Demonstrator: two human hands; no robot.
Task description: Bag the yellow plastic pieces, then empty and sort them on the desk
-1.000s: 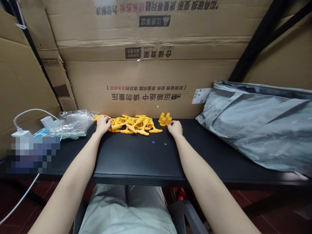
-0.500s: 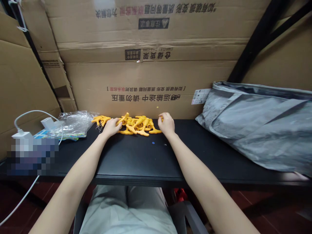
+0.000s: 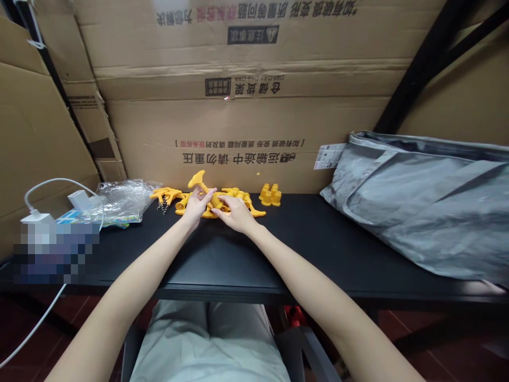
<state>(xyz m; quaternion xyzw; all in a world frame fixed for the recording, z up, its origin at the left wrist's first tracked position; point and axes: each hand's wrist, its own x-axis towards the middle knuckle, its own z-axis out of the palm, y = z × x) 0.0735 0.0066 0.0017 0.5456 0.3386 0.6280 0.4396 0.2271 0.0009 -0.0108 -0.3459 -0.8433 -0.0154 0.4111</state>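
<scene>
A yellow T-handled corkscrew (image 3: 196, 179) is tilted up between my hands, its handle pointing to the upper left. My left hand (image 3: 194, 206) is closed around its shaft. My right hand (image 3: 237, 213) has its thumb and fingers closed at the lower end, on a yellow sleeve (image 3: 216, 201). Beneath and behind the hands lies a pile of yellow corkscrews (image 3: 258, 213), partly hidden by them. To the left is a bunch of yellow handles (image 3: 167, 194) with bare metal spirals (image 3: 162, 207). Several yellow sleeves (image 3: 271, 196) stand grouped to the right.
Clear plastic bags (image 3: 123, 199) and a white charger (image 3: 37, 223) with its cable lie on the left of the black table (image 3: 230, 260). A large grey bag (image 3: 417, 207) fills the right side. A cardboard wall (image 3: 246, 119) rises behind the table.
My right hand has left the sleeves on the right and moved left to meet my left hand. The sleeves there are now uncovered. The corkscrew in my left hand has tilted.
</scene>
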